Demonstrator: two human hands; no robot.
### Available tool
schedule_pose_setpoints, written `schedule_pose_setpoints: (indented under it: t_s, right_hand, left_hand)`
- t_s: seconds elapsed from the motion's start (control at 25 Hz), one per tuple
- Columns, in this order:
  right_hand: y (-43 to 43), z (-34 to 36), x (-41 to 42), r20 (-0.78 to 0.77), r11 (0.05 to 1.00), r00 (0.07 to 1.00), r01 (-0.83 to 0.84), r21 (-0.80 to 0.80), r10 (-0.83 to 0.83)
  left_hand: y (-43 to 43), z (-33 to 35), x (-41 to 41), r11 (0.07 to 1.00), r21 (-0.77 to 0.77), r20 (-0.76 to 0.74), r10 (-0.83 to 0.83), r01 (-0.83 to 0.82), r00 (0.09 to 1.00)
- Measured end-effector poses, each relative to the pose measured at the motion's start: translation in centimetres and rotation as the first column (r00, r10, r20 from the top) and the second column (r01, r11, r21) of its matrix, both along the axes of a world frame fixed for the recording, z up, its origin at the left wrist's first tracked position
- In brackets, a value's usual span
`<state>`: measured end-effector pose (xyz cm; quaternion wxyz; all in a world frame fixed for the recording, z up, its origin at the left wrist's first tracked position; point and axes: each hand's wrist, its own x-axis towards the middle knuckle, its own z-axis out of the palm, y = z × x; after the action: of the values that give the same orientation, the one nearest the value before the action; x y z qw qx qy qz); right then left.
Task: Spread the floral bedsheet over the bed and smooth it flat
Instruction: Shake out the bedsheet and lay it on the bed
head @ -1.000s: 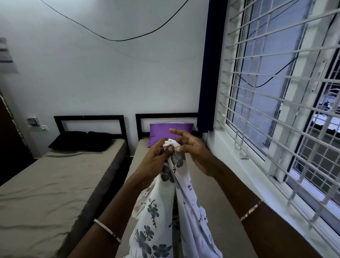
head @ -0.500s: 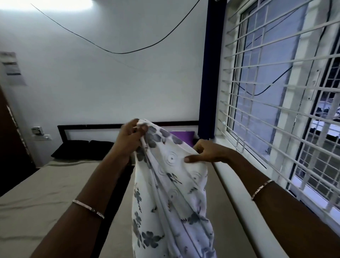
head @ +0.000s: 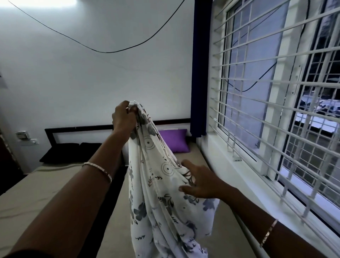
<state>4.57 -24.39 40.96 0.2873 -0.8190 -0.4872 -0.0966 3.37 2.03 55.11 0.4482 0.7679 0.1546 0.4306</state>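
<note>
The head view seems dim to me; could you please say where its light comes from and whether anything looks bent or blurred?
Head view: daylight enters through the white barred window, with a blown-out glow at the top-left edge; head view: the wide-angle lens bows those bars; head view: the white floral bedsheet looks soft in its lower folds.

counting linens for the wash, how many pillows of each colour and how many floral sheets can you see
purple fabric pillow: 1
black fabric pillows: 2
white floral bedsheet: 1
total: 4
</note>
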Motion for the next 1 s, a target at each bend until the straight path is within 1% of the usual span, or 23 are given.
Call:
schedule_pose_setpoints:
  t_s: [0.04, 0.12, 0.2, 0.28, 0.36, 0.44, 0.56, 0.64, 0.68, 0.76, 0.84, 0.88, 0.92, 1.0]
  right_hand:
    - [-0.4, -1.2, 0.3, 0.005, 0.997, 0.999, 0.04, -0.064, -0.04]
    - [-1.8, -3.2, 1.5, 0.011, 0.984, 0.992, 0.123, -0.129, -0.122]
    - [-3.3, -4.8, 2.3, -0.036, 0.967, 0.977, 0.201, -0.157, -0.209]
    - [-4.5, -6.4, 2.2, -0.113, 0.955, 0.953, 0.264, -0.139, -0.28]
    - [-5.5, -7.6, 1.6, -0.203, 0.955, 0.933, 0.291, -0.055, -0.296]
    - [-5.9, -8.3, 0.9, -0.281, 0.947, 0.921, 0.306, 0.099, -0.269]
    - [-6.0, -9.6, -0.2, -0.278, 0.858, 0.915, 0.38, 0.346, -0.293]
    - [-5.9, -10.1, -0.8, -0.277, 0.824, 0.912, 0.397, 0.405, -0.303]
    - [-6.1, -10.4, -1.0, -0.304, 0.82, 0.907, 0.4, 0.409, -0.291]
    - [-6.6, -10.6, -1.4, -0.399, 0.838, 0.882, 0.404, 0.367, -0.25]
    - [-7.2, -10.6, -1.3, -0.5, 0.887, 0.845, 0.365, 0.283, -0.189]
    - [-7.4, -10.6, -1.2, -0.516, 0.916, 0.838, 0.332, 0.227, -0.176]
    - [-7.6, -10.4, -1.0, -0.493, 0.937, 0.846, 0.314, 0.153, -0.203]
    - [-8.0, -10.0, -0.2, -0.393, 0.94, 0.872, 0.338, 0.05, -0.293]
  left_hand:
    - [-0.2, 0.3, 0.2, 0.999, 0.009, 0.0, 0.032, -0.032, 0.999]
    - [-0.2, 0.9, 0.7, 0.996, 0.007, -0.009, 0.09, -0.09, 0.996]
    - [0.0, 1.3, 1.1, 0.992, 0.005, -0.013, 0.129, -0.129, 0.992]
    - [0.1, 1.6, 1.5, 0.986, 0.029, -0.024, 0.164, -0.163, 0.986]
    - [0.0, 1.7, 1.9, 0.978, 0.041, -0.041, 0.205, -0.204, 0.978]
    - [0.0, 1.7, 2.4, 0.974, 0.035, -0.056, 0.226, -0.225, 0.972]
    - [0.0, 1.5, 2.9, 0.973, 0.034, -0.066, 0.231, -0.229, 0.971]
    - [-0.1, 1.5, 3.2, 0.971, 0.02, -0.074, 0.238, -0.237, 0.968]
    - [-0.2, 1.5, 3.3, 0.97, 0.014, -0.079, 0.242, -0.241, 0.967]
    - [-0.1, 1.6, 3.5, 0.969, -0.003, -0.086, 0.246, -0.247, 0.965]
    - [0.2, 1.6, 3.7, 0.968, -0.013, -0.097, 0.25, -0.252, 0.963]
    - [0.4, 1.7, 3.8, 0.967, -0.014, -0.104, 0.252, -0.255, 0.962]
    - [0.6, 1.7, 3.9, 0.966, -0.015, -0.111, 0.256, -0.259, 0.96]
    - [1.0, 1.6, 4.0, 0.964, -0.017, -0.119, 0.262, -0.266, 0.958]
